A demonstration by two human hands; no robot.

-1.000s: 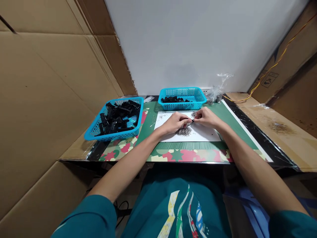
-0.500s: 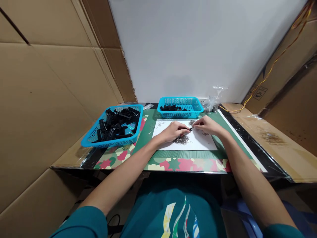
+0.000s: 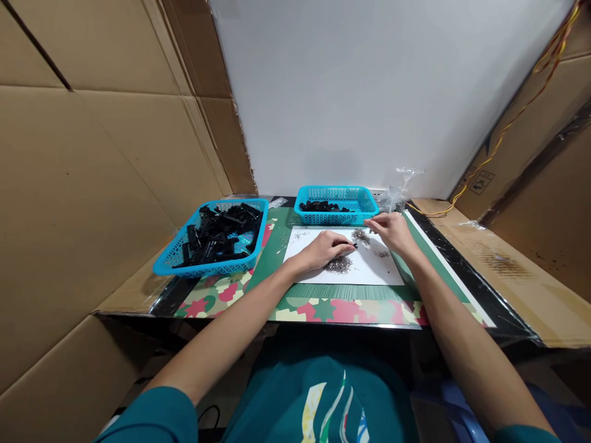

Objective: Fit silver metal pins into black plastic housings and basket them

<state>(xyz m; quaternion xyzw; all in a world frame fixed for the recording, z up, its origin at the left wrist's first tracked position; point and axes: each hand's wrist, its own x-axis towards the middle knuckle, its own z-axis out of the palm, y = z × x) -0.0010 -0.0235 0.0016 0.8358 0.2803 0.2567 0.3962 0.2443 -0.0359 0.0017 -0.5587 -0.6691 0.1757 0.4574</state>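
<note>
Over the white sheet (image 3: pixel 369 277), my left hand (image 3: pixel 325 249) pinches a small black part (image 3: pixel 355 245), most of it hidden by the fingers. Just below that hand lies a pile of tiny metal pieces (image 3: pixel 339 265). My right hand (image 3: pixel 388 229) is raised near the sheet's far right corner, thumb and fingertips pressed together; whatever they may hold is too small to make out. A second metal pile (image 3: pixel 361 237) lies between the hands, and a smaller cluster (image 3: pixel 381 253) sits nearer the right edge.
A blue basket (image 3: pixel 161 266) heaped with black plastic parts (image 3: pixel 221 231) stands at the left. Behind the sheet is another blue basket (image 3: pixel 337 219) with small black pieces (image 3: pixel 321 207). A clear plastic bag (image 3: pixel 394 197) lies at the back right. Cardboard walls (image 3: pixel 115 141) flank the table.
My right hand has moved away from the black part, up and to the right. My left hand keeps its pinch in about the same place. The view has tilted slightly.
</note>
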